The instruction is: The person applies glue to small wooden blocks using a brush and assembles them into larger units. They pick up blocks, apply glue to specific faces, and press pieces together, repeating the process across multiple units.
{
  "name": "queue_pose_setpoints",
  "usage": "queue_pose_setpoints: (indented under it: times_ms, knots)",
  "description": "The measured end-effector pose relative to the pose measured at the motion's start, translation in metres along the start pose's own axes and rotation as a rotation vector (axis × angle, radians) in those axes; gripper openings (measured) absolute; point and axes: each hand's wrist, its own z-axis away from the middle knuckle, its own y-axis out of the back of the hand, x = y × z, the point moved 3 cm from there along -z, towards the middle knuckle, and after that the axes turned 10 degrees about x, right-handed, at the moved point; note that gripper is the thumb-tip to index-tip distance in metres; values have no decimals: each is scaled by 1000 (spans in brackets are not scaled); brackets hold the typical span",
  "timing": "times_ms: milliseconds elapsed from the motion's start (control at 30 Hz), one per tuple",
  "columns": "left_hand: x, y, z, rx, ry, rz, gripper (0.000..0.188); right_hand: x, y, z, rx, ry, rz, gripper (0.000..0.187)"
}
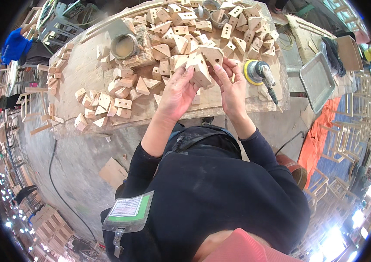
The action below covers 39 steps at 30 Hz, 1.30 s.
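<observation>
Both hands are raised over the near edge of a wooden workbench [85, 70]. My left hand [177, 89] grips a pale wooden corner block [200, 70] from the left side, fingers wrapped on it. My right hand [230, 83] holds a second wooden block [213, 54] with a drilled hole, pressed against the top of the first one. Both blocks touch each other between the hands. A yellow-padded orbital sander [257, 72] lies on the bench just right of my right hand.
Many similar triangular wooden blocks [203, 26] are heaped across the bench, with a smaller group [102, 107] at its left. A round tin [123, 46] stands among them. A metal tray [317, 81] and orange tarp [321, 131] lie right. Wooden frames [343, 144] crowd the floor.
</observation>
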Motion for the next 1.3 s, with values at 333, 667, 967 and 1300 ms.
queue_pose_setpoints:
  times_ms: [333, 667, 967, 1300]
  knots:
    - [24, 22, -4, 45, -61, -79, 39, -4, -10, 3, -71, 90, 125, 47]
    - [36, 78, -46, 306, -112, -380, 38, 0, 55, -44, -168, 598, 1147, 43]
    - [35, 79, -47, 337, -87, -350, 36, -47, 78, -210, 218, 897, 1163, 25]
    - [41, 87, -36, 476, -111, -313, 36, -33, 77, -313, 523, 678, 1227, 65]
